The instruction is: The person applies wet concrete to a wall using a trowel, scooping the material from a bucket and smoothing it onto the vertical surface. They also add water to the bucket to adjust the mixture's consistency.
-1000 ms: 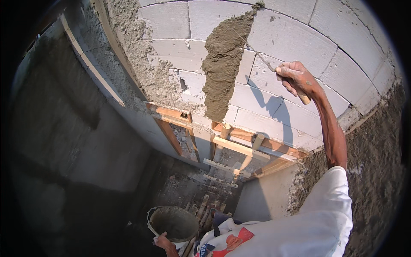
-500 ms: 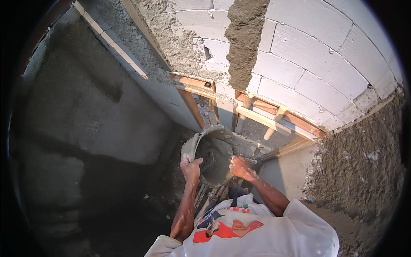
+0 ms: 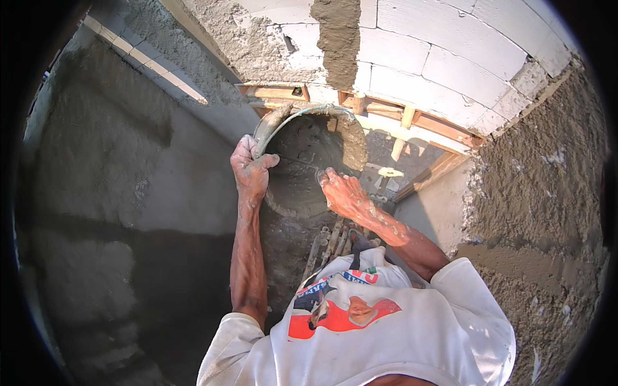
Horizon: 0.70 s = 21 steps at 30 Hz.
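A round bucket (image 3: 273, 123), its rim caked in grey, is tilted so that its inside faces me. Wet mortar (image 3: 293, 193) covers its inner wall and bottom. My left hand (image 3: 251, 166) is closed on the bucket's left rim, thumb over the edge. Inside the bucket's right part, my right hand (image 3: 346, 193) is closed round the handle of a trowel (image 3: 318, 174). Only a little metal of the trowel shows by my knuckles; most of its blade cannot be made out against the mortar. Splashes of mortar speckle both hands and my right forearm.
Ahead stands a white block wall (image 3: 444, 77) with a vertical mortar strip (image 3: 337, 45). Wooden frames (image 3: 444, 132) line openings at its foot. A rough mortar-coated wall (image 3: 541, 199) rises on the right, a smooth grey one (image 3: 187, 186) on the left. Poles (image 3: 328, 248) lie below the bucket.
The bucket and both hands have moved up and away from my body, and the bucket shows larger. The trowel blade, plain to see before, is now mostly lost in the mortar.
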{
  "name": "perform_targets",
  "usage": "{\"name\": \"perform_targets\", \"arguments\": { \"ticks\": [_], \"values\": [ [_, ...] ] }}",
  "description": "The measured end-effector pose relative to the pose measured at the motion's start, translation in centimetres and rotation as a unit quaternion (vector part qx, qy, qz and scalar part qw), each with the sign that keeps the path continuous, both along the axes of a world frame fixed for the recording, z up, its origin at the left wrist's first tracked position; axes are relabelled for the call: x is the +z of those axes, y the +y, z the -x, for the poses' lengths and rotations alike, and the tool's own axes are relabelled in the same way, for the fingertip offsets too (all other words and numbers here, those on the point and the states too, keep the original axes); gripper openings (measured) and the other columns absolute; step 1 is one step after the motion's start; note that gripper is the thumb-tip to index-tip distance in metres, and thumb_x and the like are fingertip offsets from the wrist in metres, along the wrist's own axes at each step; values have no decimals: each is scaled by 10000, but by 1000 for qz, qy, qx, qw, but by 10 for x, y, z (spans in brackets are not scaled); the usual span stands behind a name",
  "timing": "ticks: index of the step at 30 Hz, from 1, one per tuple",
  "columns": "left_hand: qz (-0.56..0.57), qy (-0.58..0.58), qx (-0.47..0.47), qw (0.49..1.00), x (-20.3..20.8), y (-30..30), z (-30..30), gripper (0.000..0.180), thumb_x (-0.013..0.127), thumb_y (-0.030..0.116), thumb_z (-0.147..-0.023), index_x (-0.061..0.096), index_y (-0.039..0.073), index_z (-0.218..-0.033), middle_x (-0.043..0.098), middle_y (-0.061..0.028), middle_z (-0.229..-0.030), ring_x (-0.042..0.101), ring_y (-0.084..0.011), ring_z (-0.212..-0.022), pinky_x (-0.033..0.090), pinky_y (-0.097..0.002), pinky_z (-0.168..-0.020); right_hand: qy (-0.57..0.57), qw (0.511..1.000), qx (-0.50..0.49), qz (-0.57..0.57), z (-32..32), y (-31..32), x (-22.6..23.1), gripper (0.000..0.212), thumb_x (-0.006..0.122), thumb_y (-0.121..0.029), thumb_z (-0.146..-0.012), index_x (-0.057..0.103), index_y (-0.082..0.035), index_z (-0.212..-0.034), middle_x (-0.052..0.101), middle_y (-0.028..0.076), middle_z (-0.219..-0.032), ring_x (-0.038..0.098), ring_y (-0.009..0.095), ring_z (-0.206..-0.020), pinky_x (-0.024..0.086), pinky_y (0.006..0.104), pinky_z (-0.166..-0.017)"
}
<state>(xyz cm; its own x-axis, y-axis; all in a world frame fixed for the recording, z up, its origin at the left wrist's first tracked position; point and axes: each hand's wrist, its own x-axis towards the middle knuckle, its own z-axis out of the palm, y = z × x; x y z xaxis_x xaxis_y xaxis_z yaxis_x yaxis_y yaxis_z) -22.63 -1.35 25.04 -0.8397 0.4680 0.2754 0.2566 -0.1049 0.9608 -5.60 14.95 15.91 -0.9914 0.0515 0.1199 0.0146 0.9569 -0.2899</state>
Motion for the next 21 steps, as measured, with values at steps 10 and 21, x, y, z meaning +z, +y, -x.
{"name": "perform_targets", "arguments": {
  "ticks": [10,21],
  "values": [
    [-54,11,38,998,-13,-26,-29,346,710,-80,-672,442,110,-780,449,71,-800,408,-71,-743,388,-248,-685,15,999,14,-26,-28,-18,-54,279,640,-108,-886,674,45,-1118,673,250,-1093,762,410,-868,611,511,-679],
    [-39,3,120,992,-47,-58,-65,300,715,-72,-678,473,80,-771,464,70,-761,434,-82,-711,388,-279,-624,54,998,22,21,-50,-31,-52,389,668,-158,-833,616,16,-1177,641,221,-1099,734,430,-823,574,548,-677]
  ]
}}
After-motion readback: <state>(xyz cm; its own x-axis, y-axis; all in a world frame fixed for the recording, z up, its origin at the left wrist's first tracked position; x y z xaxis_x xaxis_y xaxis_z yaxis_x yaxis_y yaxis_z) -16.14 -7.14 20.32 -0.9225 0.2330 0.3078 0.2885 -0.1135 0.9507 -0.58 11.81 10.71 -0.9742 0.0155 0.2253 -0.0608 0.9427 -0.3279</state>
